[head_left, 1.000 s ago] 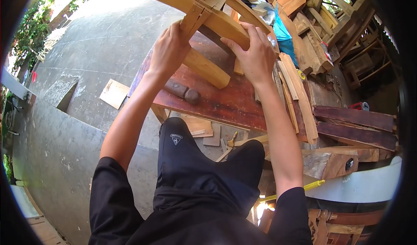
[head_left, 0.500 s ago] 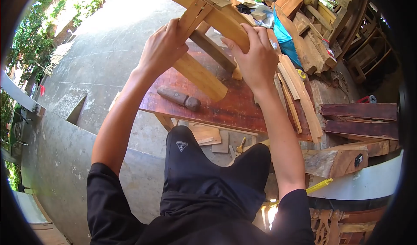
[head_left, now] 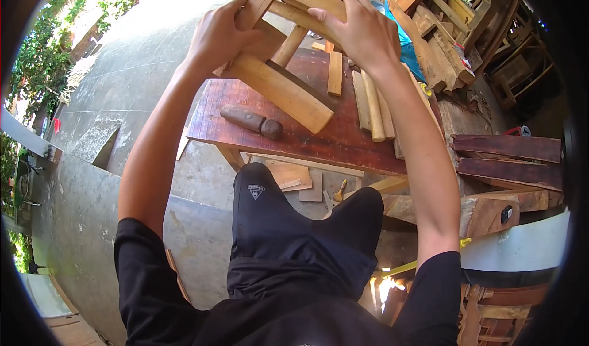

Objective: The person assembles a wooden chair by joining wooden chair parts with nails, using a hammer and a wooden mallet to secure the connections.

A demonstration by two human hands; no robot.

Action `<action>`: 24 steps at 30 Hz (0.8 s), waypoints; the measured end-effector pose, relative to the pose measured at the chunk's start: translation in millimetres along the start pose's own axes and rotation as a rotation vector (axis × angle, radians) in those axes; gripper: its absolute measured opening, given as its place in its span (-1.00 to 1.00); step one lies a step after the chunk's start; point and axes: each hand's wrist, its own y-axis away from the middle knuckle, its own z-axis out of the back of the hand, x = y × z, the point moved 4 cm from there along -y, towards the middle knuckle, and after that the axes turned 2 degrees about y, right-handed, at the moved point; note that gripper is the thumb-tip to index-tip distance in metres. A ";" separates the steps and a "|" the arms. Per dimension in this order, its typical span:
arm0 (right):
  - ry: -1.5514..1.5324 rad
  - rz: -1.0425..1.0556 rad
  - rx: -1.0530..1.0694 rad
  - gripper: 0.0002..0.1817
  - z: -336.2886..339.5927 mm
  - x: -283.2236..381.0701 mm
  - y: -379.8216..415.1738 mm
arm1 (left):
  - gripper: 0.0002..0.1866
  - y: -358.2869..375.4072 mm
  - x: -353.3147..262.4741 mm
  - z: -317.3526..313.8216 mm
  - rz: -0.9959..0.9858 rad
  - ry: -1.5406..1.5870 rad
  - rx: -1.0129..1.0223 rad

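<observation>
Both hands hold up a light-brown wooden frame (head_left: 279, 91) made of joined bars and legs, tilted above a reddish-brown table (head_left: 211, 116). My left hand (head_left: 222, 36) is closed around an upright bar at the frame's left. At the right, my right hand (head_left: 363, 32) grips a rail with its thumb on the near side; the other fingertips are partly hidden. The frame's far end is cut off by the top of the view. Below it on the table lies a dark wooden mallet-like tool (head_left: 250, 121) with a thick, grooved end.
Wooden strips (head_left: 370, 107) lie on the table's right part, with a small block (head_left: 335, 73) near them. Stacked timber (head_left: 442, 51) and a blue sheet (head_left: 410, 54) are at the back right. Dark red boards (head_left: 509, 162) sit at the right. Offcuts (head_left: 288, 177) lie under the table.
The wooden frame has turned and tilted in my hands, showing more of its underside bars. Both hands have moved up slightly, the left one also leftward. More strips on the table are uncovered.
</observation>
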 end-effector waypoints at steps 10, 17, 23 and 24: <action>-0.158 -0.236 0.321 -0.20 -12.3 -30.1 -0.5 | -0.42 -44.8 6.4 -23.2 -0.060 0.036 0.277; -0.213 -0.249 0.375 -0.38 -26.9 -75.0 17.5 | -0.20 -72.4 2.6 -66.6 0.013 0.177 0.396; -0.168 -0.255 0.387 -0.24 -40.1 -109.1 30.6 | -0.24 -85.1 -11.9 -91.6 -0.024 0.121 0.462; -0.165 -0.239 0.396 -0.24 -36.7 -107.8 31.7 | -0.23 -85.6 -14.7 -92.3 -0.039 0.108 0.457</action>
